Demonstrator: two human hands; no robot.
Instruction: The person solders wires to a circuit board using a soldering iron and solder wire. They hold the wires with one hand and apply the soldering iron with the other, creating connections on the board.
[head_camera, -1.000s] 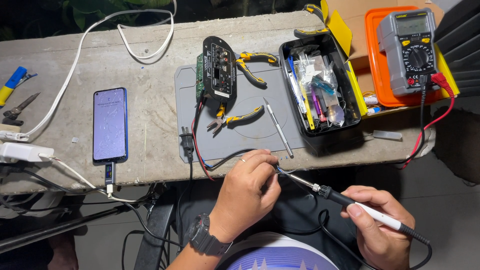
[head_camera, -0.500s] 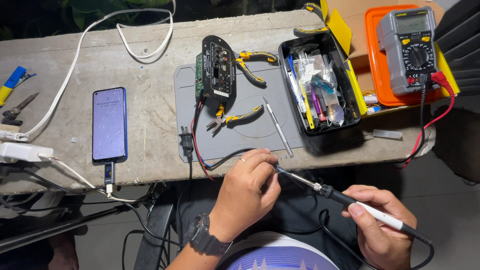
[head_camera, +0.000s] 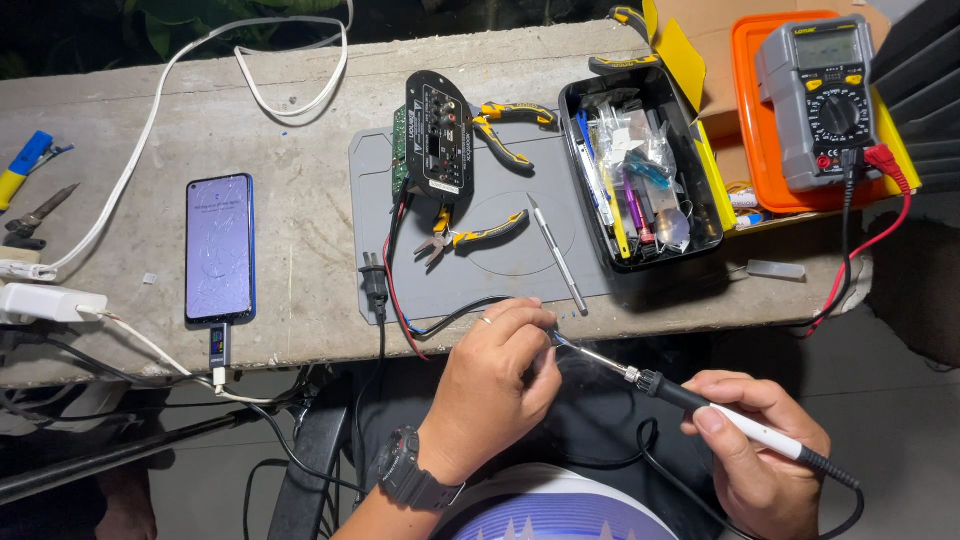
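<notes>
Soldering step rn imo: right hand (head_camera: 762, 452) wraps shut round the soldering iron (head_camera: 700, 405), tip w/ a wisp of smoke meeting the black wire (head_camera: 455, 318) end. Left hand (head_camera: 497, 385) pinches that wire just below the grey mat (head_camera: 480, 255), off the tabletop (head_camera: 150, 150) edge. Next prob needs both held steady, fingers off the tip.

Left hand (head_camera: 492, 385) edges a touch right, fingers curling tighter at the soldering iron (head_camera: 700, 405) tip; right hand (head_camera: 765, 455) barely shifts.
</notes>
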